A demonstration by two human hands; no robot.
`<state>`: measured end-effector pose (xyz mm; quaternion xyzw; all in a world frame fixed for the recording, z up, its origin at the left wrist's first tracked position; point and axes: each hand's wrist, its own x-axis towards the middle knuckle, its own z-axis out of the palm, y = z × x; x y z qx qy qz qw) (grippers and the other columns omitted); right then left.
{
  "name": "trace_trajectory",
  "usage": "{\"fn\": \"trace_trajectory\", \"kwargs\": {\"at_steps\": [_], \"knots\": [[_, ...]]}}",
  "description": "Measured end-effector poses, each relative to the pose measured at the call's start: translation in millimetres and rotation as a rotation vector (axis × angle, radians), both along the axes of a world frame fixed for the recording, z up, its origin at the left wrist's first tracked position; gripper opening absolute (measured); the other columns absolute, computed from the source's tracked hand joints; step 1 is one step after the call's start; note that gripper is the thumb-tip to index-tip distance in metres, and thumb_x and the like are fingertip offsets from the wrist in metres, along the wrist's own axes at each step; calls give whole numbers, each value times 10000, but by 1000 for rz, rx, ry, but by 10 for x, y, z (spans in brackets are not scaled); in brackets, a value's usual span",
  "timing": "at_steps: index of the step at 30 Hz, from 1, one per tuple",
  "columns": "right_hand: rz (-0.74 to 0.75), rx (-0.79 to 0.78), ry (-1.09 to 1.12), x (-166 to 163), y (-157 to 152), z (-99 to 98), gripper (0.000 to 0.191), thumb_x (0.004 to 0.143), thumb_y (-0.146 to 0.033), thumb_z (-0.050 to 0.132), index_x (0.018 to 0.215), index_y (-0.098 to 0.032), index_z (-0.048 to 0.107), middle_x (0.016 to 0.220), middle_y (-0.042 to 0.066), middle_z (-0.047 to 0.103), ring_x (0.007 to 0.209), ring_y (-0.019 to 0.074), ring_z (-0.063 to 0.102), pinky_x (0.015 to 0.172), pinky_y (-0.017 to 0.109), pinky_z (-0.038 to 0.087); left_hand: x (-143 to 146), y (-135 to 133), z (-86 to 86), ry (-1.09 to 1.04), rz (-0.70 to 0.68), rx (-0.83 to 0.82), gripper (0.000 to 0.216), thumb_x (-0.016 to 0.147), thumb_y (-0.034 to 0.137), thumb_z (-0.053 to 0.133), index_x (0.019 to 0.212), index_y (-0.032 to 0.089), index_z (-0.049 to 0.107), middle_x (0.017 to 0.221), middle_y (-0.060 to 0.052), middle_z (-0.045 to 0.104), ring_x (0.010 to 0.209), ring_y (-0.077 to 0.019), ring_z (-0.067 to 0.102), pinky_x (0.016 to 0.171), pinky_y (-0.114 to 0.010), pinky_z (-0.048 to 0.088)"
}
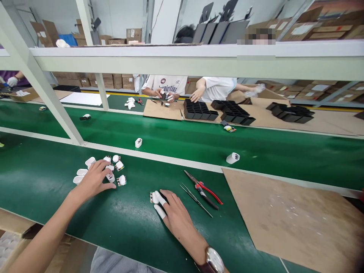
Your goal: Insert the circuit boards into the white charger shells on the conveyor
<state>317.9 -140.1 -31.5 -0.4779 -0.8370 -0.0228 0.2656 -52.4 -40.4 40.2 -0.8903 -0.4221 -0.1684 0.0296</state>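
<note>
My left hand (96, 177) reaches over the left cluster, thumb apart from the fingers, around a small white plastic piece with slots (110, 177). I see no firm grip on it. White oval housings (82, 172) lie beside and partly behind this hand. Small circuit boards with white tops (122, 180) lie just past its fingertips. My right hand (178, 214) rests low over the green surface, with white covers on two fingers. Its covered fingertip touches a single circuit board with a white top (155, 197); the thumb and fingers are spread.
Red-and-black pliers (203, 187) and tweezers (196, 200) lie right of my right hand. A brown board (292, 216) covers the right side. White housings (233, 157) sit on the green belt (176, 138) beyond a pale rail. Co-workers handle parts near black trays (199, 110). A slanted post (54, 83) stands left.
</note>
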Motion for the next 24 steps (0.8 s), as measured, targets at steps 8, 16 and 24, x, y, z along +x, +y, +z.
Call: {"fn": "trace_trajectory", "kwargs": {"at_steps": [8,16,24], "knots": [[2,18,258,-14,-37,159,428,1013,-179,590,1433,-211,516,1201,131,677,1096,285,657,882,469,637,528,-240,151,-187,-78,-186,109,1023,256,573,961,201,644,1313,-132,589,1127,-266,639,978,-415,527],[16,69,336,-8,-124,379,525,968,-128,649,1462,-220,497,1216,136,656,1131,282,627,912,475,620,1267,-360,-441,-451,-214,-728,567,870,181,740,1356,273,463,1316,-70,643,1214,-255,654,1056,-417,540],[61,94,239,-24,-214,453,533,942,-54,633,1442,-162,484,1259,170,650,1160,308,599,921,493,619,1279,-459,-559,-583,-270,-586,531,973,219,670,1459,310,479,1432,-75,612,1356,-252,571,1140,-446,506]]}}
